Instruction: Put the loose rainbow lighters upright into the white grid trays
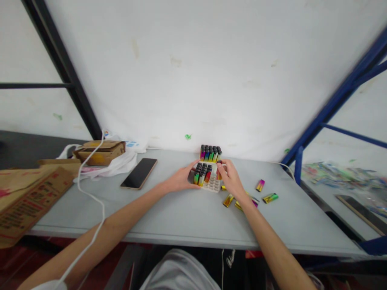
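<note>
A white tray with round slots (214,186) lies on the grey table, its left part filled with upright lighters (200,174) with black tops. My left hand (181,179) wraps round the tray's left side, thumb at the near edge and fingers at the far edge. At the tray's far right corner my right hand (229,175) pinches a reddish lighter (219,171), mostly covered by the fingers. Behind the tray stands a block of more upright lighters (211,154). Several loose lighters lie near my right wrist, among them a green and gold lighter (270,197) and a pink and gold lighter (260,185).
A black phone (139,173) lies left of my left hand. Cardboard boxes (101,152) and white plastic bags (121,164) sit at the left. A white cable (90,196) hangs across my left forearm. A white wall rises behind the table; a blue metal frame (328,108) stands right.
</note>
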`<state>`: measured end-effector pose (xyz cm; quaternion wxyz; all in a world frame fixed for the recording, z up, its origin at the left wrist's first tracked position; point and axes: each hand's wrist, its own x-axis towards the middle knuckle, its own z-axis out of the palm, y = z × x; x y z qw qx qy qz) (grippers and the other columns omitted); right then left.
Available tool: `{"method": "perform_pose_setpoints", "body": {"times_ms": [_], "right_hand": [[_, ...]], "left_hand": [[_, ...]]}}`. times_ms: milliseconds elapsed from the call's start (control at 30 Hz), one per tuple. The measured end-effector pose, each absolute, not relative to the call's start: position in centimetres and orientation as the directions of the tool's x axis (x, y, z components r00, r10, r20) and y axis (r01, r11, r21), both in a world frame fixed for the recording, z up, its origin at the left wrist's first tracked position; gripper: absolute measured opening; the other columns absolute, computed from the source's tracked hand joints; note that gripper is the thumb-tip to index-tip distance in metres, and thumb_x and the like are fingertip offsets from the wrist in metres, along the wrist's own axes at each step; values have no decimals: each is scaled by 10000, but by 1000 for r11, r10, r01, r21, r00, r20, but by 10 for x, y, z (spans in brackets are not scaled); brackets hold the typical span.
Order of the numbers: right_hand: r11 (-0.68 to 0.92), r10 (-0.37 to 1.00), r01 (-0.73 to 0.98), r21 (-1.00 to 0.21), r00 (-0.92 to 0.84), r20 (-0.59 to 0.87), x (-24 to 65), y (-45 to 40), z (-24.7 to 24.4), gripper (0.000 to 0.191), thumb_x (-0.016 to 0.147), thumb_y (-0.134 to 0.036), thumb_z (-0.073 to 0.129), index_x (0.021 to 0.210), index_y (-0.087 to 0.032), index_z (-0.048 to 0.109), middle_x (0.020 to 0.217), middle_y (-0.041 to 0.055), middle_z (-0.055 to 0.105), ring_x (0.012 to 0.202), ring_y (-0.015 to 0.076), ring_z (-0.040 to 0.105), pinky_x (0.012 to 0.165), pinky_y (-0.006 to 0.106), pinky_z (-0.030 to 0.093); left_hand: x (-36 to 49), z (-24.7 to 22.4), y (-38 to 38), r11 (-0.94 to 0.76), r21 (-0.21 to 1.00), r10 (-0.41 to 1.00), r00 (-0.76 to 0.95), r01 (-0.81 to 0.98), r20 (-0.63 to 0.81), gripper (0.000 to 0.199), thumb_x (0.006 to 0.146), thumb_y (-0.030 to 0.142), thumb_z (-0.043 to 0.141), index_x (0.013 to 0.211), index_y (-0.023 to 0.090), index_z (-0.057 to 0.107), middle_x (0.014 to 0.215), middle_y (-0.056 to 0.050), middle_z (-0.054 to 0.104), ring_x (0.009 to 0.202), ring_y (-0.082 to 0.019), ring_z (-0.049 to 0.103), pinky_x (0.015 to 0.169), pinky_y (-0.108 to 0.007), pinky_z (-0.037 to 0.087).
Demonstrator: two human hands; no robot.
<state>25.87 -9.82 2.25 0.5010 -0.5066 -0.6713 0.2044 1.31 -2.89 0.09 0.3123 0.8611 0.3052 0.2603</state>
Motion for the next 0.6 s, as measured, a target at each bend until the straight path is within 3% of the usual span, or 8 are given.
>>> {"method": "perform_pose_setpoints", "body": {"times_ms": [67,167,267,400,600], "right_hand": [[465,829,546,-697,8,559,260,-104,26,474,992,-684,538,1065,-228,644,1017,98,659,940,246,652,797,364,573],[491,818,615,-618,-80,570,262,-110,29,393,1000,-616,579,974,-232,658,856,51,666,792,223,630,790,360,539],[474,845,625,-620,-125,519,262,-110,27,378,1004,-613,577,1002,-243,658,774,21,667,689,207,602,703,334,495],[456,860,641,-618,-141,490,258,-104,18,397,989,-636,592,1002,-247,667,775,27,690,670,214,611,708,339,494],[451,883,664,-597,-232,409,262,-100,15,391,1001,-608,601,870,-245,660,709,17,681,618,200,576,646,313,444]], "left_hand": [[14,2,-30,-613,697,695,673,372,253,1175,740,461,893,1682,208,238,1430,-127,671,1320,-358,637,1150,-488,484],[15,2,-31,-611,691,700,670,386,245,1181,739,473,889,1683,197,235,1425,-142,671,1307,-366,645,1139,-492,493],[15,1,-29,-613,686,702,669,393,244,1194,735,477,891,1686,201,224,1419,-140,675,1290,-365,655,1127,-489,502],[15,-1,-27,-623,683,692,676,381,255,1193,733,483,893,1685,216,225,1446,-128,662,1307,-367,645,1132,-478,500],[14,0,-30,-634,680,683,680,368,268,1174,748,466,887,1680,185,232,1472,-131,643,1332,-368,627,1152,-467,483]]}}
